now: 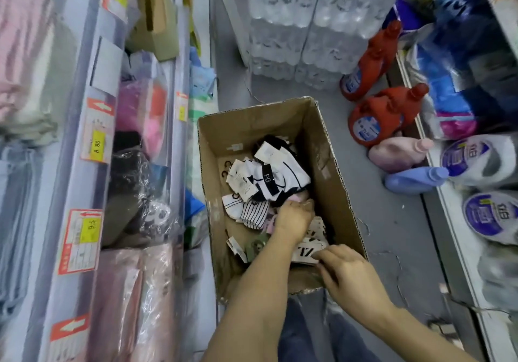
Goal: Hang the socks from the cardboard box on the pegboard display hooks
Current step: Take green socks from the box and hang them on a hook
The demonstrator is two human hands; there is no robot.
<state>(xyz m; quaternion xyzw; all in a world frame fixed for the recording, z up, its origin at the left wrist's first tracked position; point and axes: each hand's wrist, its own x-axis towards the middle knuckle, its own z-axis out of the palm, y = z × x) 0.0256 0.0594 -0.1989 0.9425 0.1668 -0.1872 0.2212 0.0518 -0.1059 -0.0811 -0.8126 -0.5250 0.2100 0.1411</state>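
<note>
An open brown cardboard box [330, 148] stands on the grey floor, its flaps gone and its inner walls scuffed. Inside lies a loose heap of socks [263, 182], mostly white with black stripes and trim, each pair fixed to a paper card with a small hanger hook.

1 view only, head cam, wide-angle, worn on the person. Looks forward and steeply down onto the floor [392, 221] of a shop aisle. Box [330, 171] sits centre frame, seen from above, open top facing the lens. Both forearms enter from the bottom edge, close to the camera; left hand [293, 221] and right hand [350, 272] are at box level. Shelves [84, 165] run along the left edge, more shelving along the right. Edges bend and blur. No 2nd view shares the scene.
</note>
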